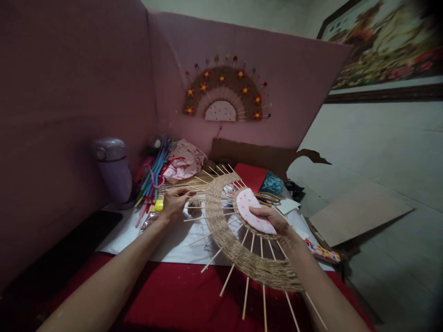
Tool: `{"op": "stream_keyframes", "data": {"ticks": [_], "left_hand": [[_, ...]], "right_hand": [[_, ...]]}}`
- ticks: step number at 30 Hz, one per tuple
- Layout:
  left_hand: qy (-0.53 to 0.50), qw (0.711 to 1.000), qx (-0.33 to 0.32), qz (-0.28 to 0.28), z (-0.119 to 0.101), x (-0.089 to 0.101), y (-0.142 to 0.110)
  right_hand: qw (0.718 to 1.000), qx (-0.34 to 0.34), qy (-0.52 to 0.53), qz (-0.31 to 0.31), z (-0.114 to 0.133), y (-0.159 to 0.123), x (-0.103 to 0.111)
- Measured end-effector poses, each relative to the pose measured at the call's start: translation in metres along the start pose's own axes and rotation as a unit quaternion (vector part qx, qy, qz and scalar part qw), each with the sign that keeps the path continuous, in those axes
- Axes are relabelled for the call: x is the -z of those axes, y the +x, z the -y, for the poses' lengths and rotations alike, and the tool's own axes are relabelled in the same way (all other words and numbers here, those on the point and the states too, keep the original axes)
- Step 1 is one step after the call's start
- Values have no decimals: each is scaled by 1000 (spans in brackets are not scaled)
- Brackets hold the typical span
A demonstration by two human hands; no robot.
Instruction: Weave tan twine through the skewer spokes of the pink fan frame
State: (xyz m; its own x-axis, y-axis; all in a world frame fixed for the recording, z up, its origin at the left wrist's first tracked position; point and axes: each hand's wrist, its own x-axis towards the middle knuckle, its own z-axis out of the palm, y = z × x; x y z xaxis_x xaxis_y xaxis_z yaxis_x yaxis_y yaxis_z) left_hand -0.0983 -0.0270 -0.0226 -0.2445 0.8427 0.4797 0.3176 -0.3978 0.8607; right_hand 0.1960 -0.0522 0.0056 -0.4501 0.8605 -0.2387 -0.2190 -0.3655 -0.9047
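Observation:
My right hand (273, 221) grips a half-round woven fan (221, 226) by its centre, thumb on the white dotted cloth half-circle (251, 210). Thin wooden sticks (262, 258) radiate from that centre through a wide band of woven brown twine and stick out past its outer edge. At the fan's left side, my left hand (176, 203) has its fingers pinched together close to the stick ends; what they hold is too small to make out. A small ball of brown twine (194, 208) lies on the white sheet just beyond the left fingers, partly behind the sticks.
A finished fan with red flowers (223, 76) hangs on the pink board. A purple bottle (114, 170), colourful pipe cleaners (155, 170) and pink dotted cloth (185, 159) stand left. Red paper (251, 176), blue yarn (272, 183), scissors (268, 198) and cardboard (360, 212) lie right.

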Motion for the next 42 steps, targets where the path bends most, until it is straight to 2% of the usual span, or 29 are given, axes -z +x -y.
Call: {"op": "stream_keyframes", "data": {"ticks": [6, 13, 16, 27, 34, 38, 42], "left_hand": [[-23, 999, 19, 28, -7, -3, -5], [-19, 995, 82, 50, -1, -6, -8], [-6, 997, 64, 51, 1, -5, -8], [116, 993, -26, -9, 0, 8, 4], [242, 964, -99, -36, -10, 19, 6], [227, 967, -109, -32, -11, 21, 8], [97, 994, -49, -9, -8, 19, 13]], "right_hand": [[999, -13, 26, -39, 0, -2, -8], [999, -16, 24, -30, -1, -2, -13], [1000, -18, 10, -20, -2, -2, -12], [998, -44, -7, -32, 2, -5, -9], [994, -41, -67, -81, 2, -16, -9], [995, -54, -75, -39, 1, -12, -1], [997, -56, -52, 1, -1, -5, 9]]}}
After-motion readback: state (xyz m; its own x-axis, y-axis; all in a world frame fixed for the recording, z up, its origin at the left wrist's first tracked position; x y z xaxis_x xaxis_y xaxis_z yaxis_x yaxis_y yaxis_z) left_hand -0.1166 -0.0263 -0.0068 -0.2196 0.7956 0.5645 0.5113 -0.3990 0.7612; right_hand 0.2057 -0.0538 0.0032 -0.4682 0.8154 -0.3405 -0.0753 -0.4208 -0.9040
